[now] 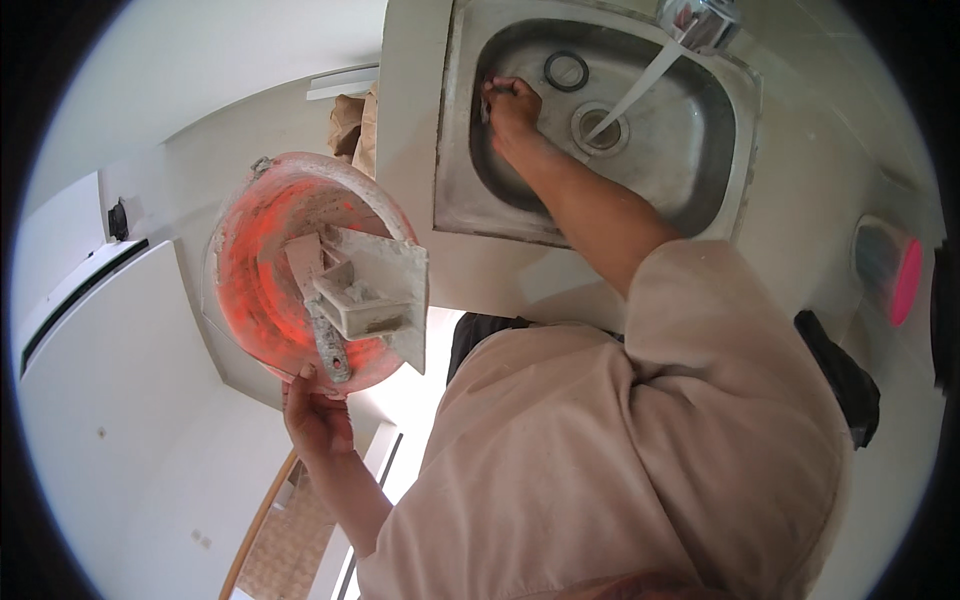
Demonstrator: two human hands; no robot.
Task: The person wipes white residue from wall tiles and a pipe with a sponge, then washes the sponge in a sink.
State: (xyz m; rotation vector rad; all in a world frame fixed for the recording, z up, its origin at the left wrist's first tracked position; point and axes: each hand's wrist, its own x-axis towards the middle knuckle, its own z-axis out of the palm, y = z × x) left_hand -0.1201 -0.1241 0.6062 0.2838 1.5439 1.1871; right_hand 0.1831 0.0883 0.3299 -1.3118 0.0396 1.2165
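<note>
My left hand (318, 415) grips the lower rim of an orange-red bucket (240, 310) smeared with whitish, dried material. In the bucket rest a putty knife (328, 340) with a crusted handle and a plastering float (412, 325), whose plate sticks out over the right rim. My right hand (514, 108) is down in a steel sink (455, 190), its fingers curled against the left wall. Whatever may be in those fingers is too small to make out. From the tap (700, 22) a stream of water (648, 82) runs into the drain (600, 130).
A dark round ring (567, 71) lies in the sink behind the drain. Light countertop (410, 200) surrounds the basin. Brown paper bags (350, 130) stand beyond the bucket. To the right are a pink-ended container (905, 280) and a black object (840, 375).
</note>
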